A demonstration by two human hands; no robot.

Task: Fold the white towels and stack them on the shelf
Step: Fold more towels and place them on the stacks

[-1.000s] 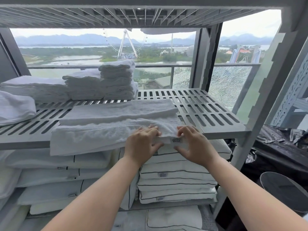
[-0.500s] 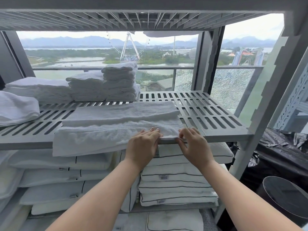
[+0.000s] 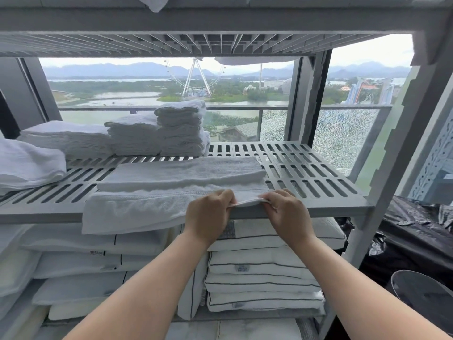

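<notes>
A long white towel (image 3: 157, 190) lies folded lengthwise across the grey slatted shelf (image 3: 306, 175), its near edge hanging over the shelf front at the left. My left hand (image 3: 208, 214) and my right hand (image 3: 285, 212) pinch the towel's near right end at the shelf's front edge, a small gap between them. Stacks of folded white towels (image 3: 181, 128) stand at the back of the same shelf.
More folded towels (image 3: 66, 138) and a loose white towel (image 3: 27, 165) sit at the left. Black-piped pillows (image 3: 259, 278) fill the shelf below. An upper shelf (image 3: 220, 23) hangs overhead. Black plastic (image 3: 411, 231) and a round bin (image 3: 426, 293) lie at the right.
Both hands have lifted the towel's right end from below the shelf edge up to it, tucking the label out of sight. The towel's hanging edge has shortened.
</notes>
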